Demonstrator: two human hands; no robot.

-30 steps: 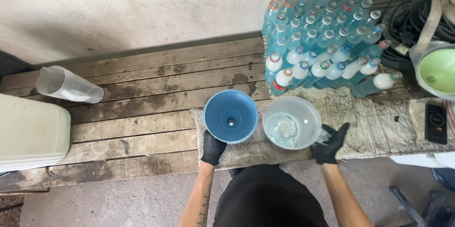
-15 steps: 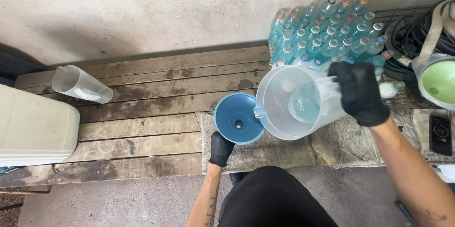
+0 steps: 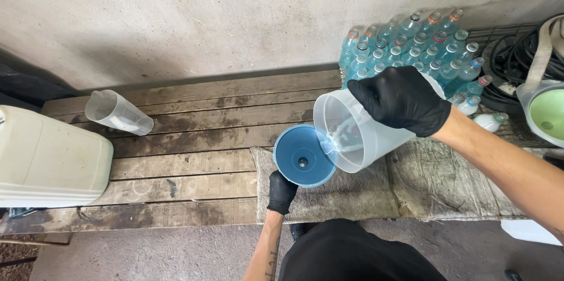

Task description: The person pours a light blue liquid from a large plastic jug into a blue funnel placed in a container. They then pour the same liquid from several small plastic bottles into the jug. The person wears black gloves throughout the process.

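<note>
My right hand (image 3: 404, 100), in a black glove, grips a translucent plastic jug (image 3: 356, 135) and holds it tipped to the left. Clear liquid runs from its rim into a blue funnel (image 3: 299, 155). My left hand (image 3: 281, 192), also gloved in black, holds the funnel's near edge from below. Whatever stands under the funnel is hidden by it. Both rest over a grey cloth (image 3: 358, 192) spread on a worn wooden platform (image 3: 194, 140).
A pack of several blue-tinted bottles (image 3: 411, 46) lies at the back right by the wall. A second clear jug (image 3: 117, 113) lies on its side at left, near a white canister (image 3: 50, 160). Black hoses (image 3: 517, 58) and a green funnel (image 3: 546, 116) sit far right.
My right hand lifted the jug off the cloth, raised it and tipped it leftward over the funnel, where liquid now pours. The left hand stayed at the funnel.
</note>
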